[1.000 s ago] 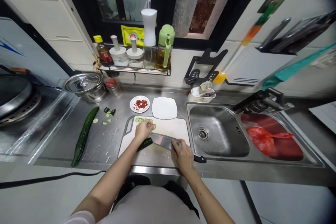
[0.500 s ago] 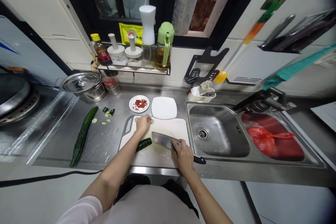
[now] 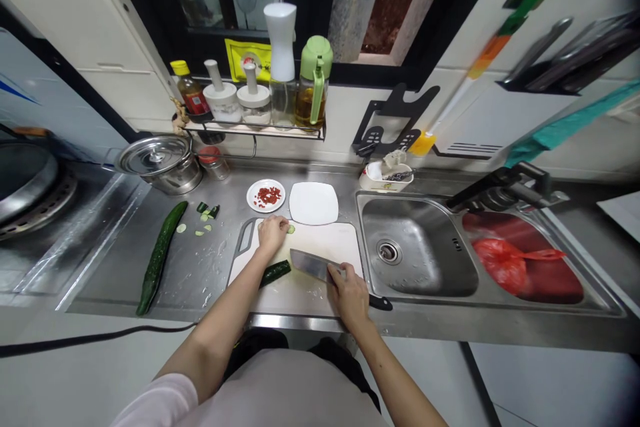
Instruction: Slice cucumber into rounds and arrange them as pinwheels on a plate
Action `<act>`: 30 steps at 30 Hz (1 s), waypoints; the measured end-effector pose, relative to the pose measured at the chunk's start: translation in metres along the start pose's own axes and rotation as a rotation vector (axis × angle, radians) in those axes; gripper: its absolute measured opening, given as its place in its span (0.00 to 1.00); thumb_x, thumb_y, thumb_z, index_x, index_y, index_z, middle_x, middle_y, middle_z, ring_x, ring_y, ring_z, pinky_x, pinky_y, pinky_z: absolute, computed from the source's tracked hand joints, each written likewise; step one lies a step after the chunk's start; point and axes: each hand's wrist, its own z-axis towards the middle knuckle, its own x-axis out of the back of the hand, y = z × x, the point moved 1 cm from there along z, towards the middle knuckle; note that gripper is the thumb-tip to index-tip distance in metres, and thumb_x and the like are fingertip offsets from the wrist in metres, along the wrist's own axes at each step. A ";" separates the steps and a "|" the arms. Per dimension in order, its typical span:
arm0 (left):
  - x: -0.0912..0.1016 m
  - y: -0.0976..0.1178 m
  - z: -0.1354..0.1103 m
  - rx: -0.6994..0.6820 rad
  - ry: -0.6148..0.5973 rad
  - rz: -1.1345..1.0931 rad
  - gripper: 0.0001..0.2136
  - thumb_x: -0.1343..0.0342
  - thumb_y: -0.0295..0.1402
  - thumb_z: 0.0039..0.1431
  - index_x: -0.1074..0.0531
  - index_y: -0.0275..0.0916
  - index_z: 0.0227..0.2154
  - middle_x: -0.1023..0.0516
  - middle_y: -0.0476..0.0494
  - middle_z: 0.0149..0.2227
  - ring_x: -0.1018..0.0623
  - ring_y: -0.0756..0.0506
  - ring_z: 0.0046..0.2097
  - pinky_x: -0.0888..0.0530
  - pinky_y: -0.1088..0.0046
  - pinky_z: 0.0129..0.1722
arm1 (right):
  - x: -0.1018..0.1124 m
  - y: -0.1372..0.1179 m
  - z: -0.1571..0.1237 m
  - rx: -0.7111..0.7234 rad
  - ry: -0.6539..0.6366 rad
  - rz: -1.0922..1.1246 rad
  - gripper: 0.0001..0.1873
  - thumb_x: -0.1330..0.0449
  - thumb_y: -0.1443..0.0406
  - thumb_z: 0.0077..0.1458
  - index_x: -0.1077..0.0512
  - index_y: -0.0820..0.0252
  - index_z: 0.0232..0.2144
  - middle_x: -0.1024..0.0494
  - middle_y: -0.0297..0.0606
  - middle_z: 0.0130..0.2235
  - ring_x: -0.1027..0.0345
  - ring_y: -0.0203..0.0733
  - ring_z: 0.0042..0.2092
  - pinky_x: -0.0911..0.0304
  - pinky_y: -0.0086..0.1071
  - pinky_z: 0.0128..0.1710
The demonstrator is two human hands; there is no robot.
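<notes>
A white cutting board (image 3: 325, 247) lies on the steel counter in front of me. My right hand (image 3: 349, 295) grips a cleaver (image 3: 310, 263) by its black handle, the blade resting low over the board. A short dark cucumber piece (image 3: 275, 272) lies just left of the blade. My left hand (image 3: 271, 233) is at the board's far left corner, fingers curled over the cucumber slices (image 3: 291, 229); one slice shows beside the fingers.
A whole cucumber (image 3: 159, 256) and cut scraps (image 3: 205, 216) lie on the counter to the left. Behind the board are a plate of red bits (image 3: 265, 195) and a white square plate (image 3: 313, 203). A sink (image 3: 415, 253) is on the right, a lidded pot (image 3: 159, 164) far left.
My left hand has left the cucumber piece and moved back to the slices at the board's far corner. The cleaver has stayed almost still.
</notes>
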 end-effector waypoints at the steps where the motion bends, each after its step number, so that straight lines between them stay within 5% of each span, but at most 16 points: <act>1: 0.003 -0.002 -0.002 0.011 0.036 -0.047 0.07 0.44 0.35 0.57 0.21 0.42 0.34 0.20 0.43 0.39 0.25 0.42 0.44 0.34 0.65 0.45 | 0.000 0.000 0.000 -0.008 -0.010 0.007 0.20 0.44 0.67 0.59 0.28 0.50 0.52 0.30 0.41 0.48 0.37 0.36 0.36 0.48 0.30 0.39; 8: 0.021 -0.027 -0.048 -0.023 0.274 -0.327 0.11 0.47 0.38 0.60 0.22 0.40 0.37 0.22 0.45 0.36 0.26 0.48 0.33 0.30 0.71 0.39 | 0.003 -0.006 0.000 -0.074 -0.106 0.084 0.22 0.46 0.68 0.59 0.30 0.51 0.55 0.30 0.40 0.47 0.37 0.35 0.35 0.47 0.29 0.37; 16: 0.024 -0.041 -0.114 -0.320 0.213 -0.160 0.09 0.49 0.36 0.64 0.23 0.41 0.37 0.22 0.44 0.38 0.25 0.45 0.42 0.29 0.67 0.44 | 0.004 -0.020 0.006 -0.162 -0.170 0.292 0.20 0.53 0.65 0.64 0.32 0.55 0.55 0.30 0.39 0.44 0.33 0.36 0.35 0.43 0.29 0.35; 24: 0.014 -0.041 -0.125 -0.520 0.158 -0.007 0.10 0.47 0.35 0.63 0.23 0.44 0.44 0.22 0.43 0.42 0.25 0.44 0.44 0.28 0.65 0.44 | 0.003 -0.036 0.019 -0.128 -0.264 0.548 0.14 0.53 0.64 0.63 0.28 0.61 0.36 0.26 0.39 0.34 0.32 0.41 0.37 0.43 0.29 0.36; 30: 0.007 -0.047 -0.122 -0.549 0.129 -0.002 0.10 0.47 0.34 0.64 0.22 0.45 0.43 0.21 0.44 0.42 0.24 0.45 0.44 0.27 0.66 0.45 | 0.009 -0.052 0.018 -0.117 -0.358 0.535 0.10 0.52 0.66 0.64 0.31 0.60 0.35 0.24 0.39 0.32 0.32 0.39 0.34 0.48 0.28 0.32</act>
